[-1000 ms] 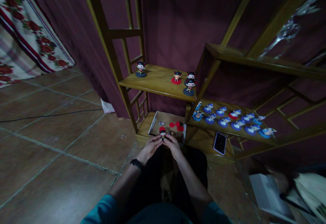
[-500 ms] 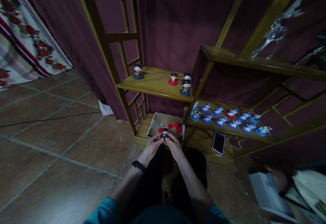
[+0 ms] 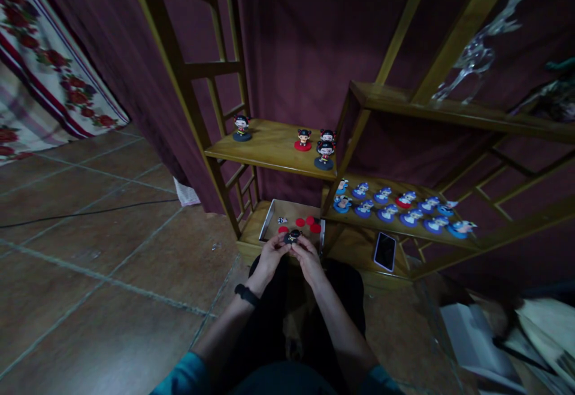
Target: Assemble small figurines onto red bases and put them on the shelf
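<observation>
Between both hands, in front of the low box, is a small black-haired figurine [image 3: 294, 235] on a dark round base, tilted over on its side. My left hand [image 3: 271, 257] is closed on it from the left, fingertips at the base. From the right, my right hand [image 3: 308, 257] pinches its other side. Just beyond the hands stands the open white box [image 3: 268, 220], holding several red discs [image 3: 315, 228] and a small black-and-white piece [image 3: 283, 220]. Fingertips partly hide the figurine.
On the wooden shelf [image 3: 269, 148] stand a dark-based figurine [image 3: 241, 127], a red-based one [image 3: 303, 139] and two more at its right end [image 3: 324, 155]. Several blue and purple figurines [image 3: 387, 212] fill the lower right shelf. A phone [image 3: 385, 252] lies below; a clear deer ornament [image 3: 476, 53] stands above.
The figurine has gone from upright, facing me, to tipped sideways with its base toward the left hand. Both hands stay at about the same place. The view has shifted slightly.
</observation>
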Motion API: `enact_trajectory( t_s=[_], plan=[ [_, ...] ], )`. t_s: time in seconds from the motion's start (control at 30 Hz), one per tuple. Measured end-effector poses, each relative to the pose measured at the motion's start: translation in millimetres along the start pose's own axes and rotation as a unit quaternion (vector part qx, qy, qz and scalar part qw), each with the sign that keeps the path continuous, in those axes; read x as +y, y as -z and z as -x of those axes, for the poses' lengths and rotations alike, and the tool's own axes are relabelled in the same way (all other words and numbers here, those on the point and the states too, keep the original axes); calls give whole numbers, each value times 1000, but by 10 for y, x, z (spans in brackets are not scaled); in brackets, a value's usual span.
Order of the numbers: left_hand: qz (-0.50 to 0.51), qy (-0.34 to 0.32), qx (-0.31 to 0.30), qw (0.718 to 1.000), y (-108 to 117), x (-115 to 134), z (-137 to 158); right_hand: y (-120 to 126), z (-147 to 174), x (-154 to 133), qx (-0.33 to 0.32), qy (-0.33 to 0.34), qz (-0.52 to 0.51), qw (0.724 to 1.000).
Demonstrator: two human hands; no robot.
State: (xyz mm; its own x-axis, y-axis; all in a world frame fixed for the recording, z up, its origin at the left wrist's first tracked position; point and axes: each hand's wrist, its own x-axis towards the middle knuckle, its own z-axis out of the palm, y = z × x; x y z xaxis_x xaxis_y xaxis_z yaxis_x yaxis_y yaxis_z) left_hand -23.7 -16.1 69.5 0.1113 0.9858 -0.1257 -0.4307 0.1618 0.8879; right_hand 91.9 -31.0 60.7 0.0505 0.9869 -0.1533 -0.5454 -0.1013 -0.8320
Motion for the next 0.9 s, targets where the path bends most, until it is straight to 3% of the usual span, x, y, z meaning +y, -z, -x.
enact_trajectory(
  t_s=[0.17,0.43,0.9],
  plan=[
    [66,52,-41,996,9,40,11,31,6,-16,13,12,38,999],
    [140,148,-38,978,45,112,15,17,74,-129,33,49,179,982],
    [161,178,-52,969,6,195,36,39,52,-158,34,65,212,975]
  ],
)
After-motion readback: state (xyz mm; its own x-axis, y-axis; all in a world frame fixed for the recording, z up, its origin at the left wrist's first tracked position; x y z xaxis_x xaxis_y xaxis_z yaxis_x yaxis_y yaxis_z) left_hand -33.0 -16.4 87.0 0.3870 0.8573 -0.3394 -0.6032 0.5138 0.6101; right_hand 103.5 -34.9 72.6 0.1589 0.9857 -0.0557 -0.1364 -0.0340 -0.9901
